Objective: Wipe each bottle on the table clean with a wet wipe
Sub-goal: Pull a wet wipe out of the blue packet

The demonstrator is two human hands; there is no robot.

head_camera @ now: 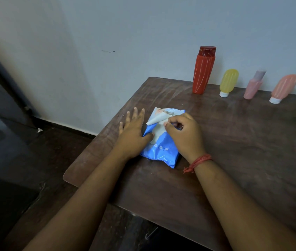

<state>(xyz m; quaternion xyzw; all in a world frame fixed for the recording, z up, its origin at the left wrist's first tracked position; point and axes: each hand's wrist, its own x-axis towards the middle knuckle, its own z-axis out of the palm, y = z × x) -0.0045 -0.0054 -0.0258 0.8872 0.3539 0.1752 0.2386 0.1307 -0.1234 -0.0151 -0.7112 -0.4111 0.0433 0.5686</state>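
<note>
Wipes pack (159, 151) near table (93, 160) corner — left hand (131, 134) flat, right hand (183, 134) pinching

Dark brown wooden worktop (216, 151): matt, scuffed. Blue plastic wet-wipe pack (159, 151): glossy, crinkled. Tall red plastic bottle (203, 71): smooth, ribbed.

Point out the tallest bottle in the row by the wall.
The red bottle, at the left end of the row. It has a dark red cap on top and rises well above the yellow bottle beside it.

Dark wooden table (234, 160) against pale wall (143, 33); red thread band (198, 161) at wrist.
</note>
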